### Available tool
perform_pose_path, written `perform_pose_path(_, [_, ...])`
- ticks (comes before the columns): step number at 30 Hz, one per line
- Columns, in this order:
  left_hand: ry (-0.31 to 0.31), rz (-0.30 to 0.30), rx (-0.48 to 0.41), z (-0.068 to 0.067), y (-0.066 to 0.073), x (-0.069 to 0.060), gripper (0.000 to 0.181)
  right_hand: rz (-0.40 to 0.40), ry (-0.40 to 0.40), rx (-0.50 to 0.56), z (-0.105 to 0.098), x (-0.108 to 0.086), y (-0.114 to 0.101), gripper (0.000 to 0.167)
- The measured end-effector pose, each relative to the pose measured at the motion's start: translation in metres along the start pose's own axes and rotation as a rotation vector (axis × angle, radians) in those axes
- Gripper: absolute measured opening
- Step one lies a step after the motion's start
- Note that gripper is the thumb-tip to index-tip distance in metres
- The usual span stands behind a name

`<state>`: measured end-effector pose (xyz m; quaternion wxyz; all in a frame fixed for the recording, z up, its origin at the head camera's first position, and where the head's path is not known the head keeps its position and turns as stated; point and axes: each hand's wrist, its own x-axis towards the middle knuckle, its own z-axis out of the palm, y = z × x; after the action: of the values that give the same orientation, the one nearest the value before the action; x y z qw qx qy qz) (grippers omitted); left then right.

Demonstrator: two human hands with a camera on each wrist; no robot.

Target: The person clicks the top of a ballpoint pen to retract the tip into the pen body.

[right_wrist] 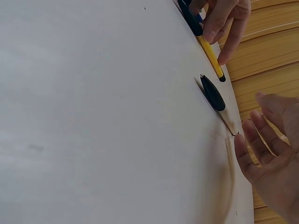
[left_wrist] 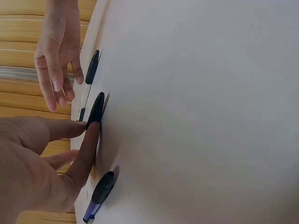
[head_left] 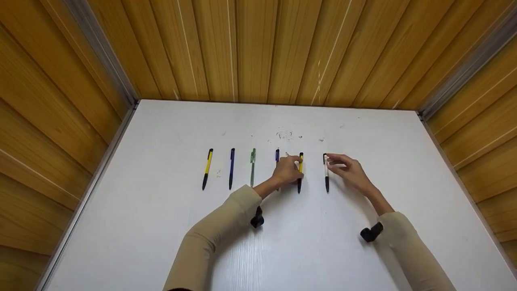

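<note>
On the white table point(head_left: 307, 250), several pens lie in a row. My left hand point(head_left: 287, 169) is over a yellow pen point(head_left: 301, 165) with black ends, its thumb and a finger pinching it. In the left wrist view, that pen's black grip point(left_wrist: 96, 108) shows at the fingertips. My right hand point(head_left: 350, 171) is beside the rightmost pen, a white pen point(head_left: 326, 171) with a black grip. Its fingers are loosely bent and hold nothing; in the right wrist view they lie close to the white pen's upper end. A blue-purple pen point(head_left: 277, 152) is partly hidden by the left hand.
Left of the hands lie a green pen point(head_left: 253, 161), a dark blue pen point(head_left: 232, 167) and another yellow pen point(head_left: 207, 167). Dark scuff marks point(head_left: 284, 134) dot the table's far part. Wooden plank walls point(head_left: 258, 52) stand behind and on both sides.
</note>
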<state>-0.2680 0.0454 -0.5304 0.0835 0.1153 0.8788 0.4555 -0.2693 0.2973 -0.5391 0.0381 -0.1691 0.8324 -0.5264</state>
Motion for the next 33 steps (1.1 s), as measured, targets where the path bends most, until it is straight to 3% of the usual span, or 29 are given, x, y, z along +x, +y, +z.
perform_pose_path(3, [-0.002,0.009,0.023,0.000,-0.001,0.001,0.044,0.007,0.004,-0.012,0.001,-0.001,-0.001,0.045])
perform_pose_path(6, [-0.001,0.009,-0.020,-0.002,-0.002,0.000,0.040,0.022,0.010,-0.019,0.001,0.000,0.000,0.045])
perform_pose_path(14, [0.050,-0.058,-0.396,-0.005,-0.007,-0.006,0.032,0.025,0.015,-0.009,-0.003,-0.002,0.001,0.045])
perform_pose_path(18, [0.049,-0.061,-0.490,-0.005,-0.002,-0.005,0.035,0.025,0.017,-0.015,-0.005,-0.004,-0.001,0.045])
perform_pose_path(25, [0.034,-0.025,-0.448,0.006,0.018,0.006,0.036,0.035,0.039,-0.017,-0.011,-0.005,-0.001,0.045])
perform_pose_path(33, [-0.008,-0.066,-0.441,0.023,0.037,0.013,0.040,0.027,0.046,-0.007,-0.014,-0.006,0.001,0.045])
